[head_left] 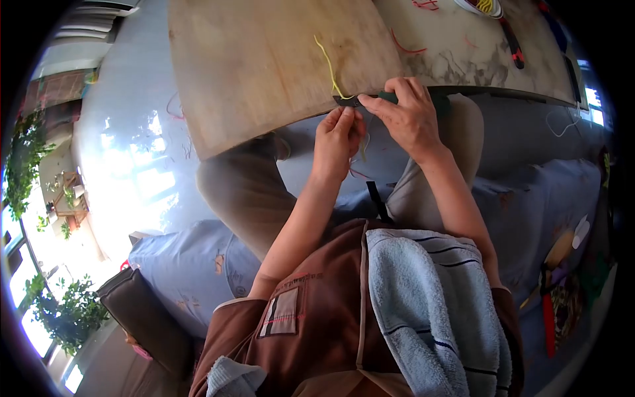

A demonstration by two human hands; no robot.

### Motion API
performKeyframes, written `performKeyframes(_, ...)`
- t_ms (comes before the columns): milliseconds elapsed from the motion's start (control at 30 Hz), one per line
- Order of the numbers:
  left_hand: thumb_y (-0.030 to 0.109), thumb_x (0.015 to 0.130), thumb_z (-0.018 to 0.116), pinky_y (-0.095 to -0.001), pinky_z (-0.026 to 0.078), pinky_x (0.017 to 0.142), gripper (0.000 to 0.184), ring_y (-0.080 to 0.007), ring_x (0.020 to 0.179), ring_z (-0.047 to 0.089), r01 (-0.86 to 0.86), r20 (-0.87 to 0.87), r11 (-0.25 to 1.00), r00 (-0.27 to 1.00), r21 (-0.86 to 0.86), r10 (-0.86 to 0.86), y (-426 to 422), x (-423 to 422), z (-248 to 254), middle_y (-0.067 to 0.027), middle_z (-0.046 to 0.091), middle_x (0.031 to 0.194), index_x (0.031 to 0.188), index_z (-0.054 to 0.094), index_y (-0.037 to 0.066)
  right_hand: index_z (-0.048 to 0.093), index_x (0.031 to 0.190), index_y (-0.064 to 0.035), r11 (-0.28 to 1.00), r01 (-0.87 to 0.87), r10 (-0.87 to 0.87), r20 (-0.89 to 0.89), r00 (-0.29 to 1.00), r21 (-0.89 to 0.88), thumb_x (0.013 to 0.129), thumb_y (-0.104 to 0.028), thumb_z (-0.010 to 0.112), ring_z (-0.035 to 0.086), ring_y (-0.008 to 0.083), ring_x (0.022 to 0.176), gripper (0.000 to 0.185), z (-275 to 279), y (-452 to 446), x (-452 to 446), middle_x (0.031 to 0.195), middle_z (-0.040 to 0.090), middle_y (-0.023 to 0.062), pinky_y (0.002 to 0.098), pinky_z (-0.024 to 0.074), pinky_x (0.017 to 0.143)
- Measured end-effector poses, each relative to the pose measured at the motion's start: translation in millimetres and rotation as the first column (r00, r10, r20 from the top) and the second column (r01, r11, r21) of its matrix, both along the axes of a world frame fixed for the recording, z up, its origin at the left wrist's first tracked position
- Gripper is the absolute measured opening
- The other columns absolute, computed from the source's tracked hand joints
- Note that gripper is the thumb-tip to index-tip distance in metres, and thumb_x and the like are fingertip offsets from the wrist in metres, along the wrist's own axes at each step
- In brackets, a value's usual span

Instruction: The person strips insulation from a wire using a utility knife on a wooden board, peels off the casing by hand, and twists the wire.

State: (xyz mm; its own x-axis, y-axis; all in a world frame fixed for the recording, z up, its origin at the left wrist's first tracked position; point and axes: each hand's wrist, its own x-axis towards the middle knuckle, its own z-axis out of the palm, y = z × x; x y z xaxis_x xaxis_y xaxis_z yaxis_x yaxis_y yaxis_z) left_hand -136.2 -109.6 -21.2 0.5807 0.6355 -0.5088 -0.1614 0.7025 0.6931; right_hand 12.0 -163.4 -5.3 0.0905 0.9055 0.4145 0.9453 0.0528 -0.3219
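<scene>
nearly closed, the left hand (338, 140) pinches a small black strip (348, 101); the half-open right hand (411, 120) braces it, apparently steadying the yellow cord (329, 63).

Wooden table (264, 66) with yellow cord (325, 56)

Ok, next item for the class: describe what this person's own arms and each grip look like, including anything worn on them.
The left grip and right grip are human and ungloved, with no ring or watch visible. The forearms are bare, without visible markings. The brown sleeves are short; the left one has a thin pale edge.
</scene>
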Motion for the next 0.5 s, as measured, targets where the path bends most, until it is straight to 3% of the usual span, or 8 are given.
performKeyframes(500,0.021,0.094,0.045,-0.0159,0.019,0.036,0.018,-0.0003,0.041,0.026,0.043,0.037,0.997,0.998,-0.058,-0.041,5.1,-4.2,0.1,0.0011,0.05,0.066,0.086,0.053,0.007,0.067,0.086,-0.0213,0.995,0.046,-0.044,-0.029,0.999,0.083,0.066,-0.016,0.06,0.049,0.023,0.086,0.022,-10.8,26.3,-11.2,0.086,0.05,0.0032,0.0337,0.0413,0.075)
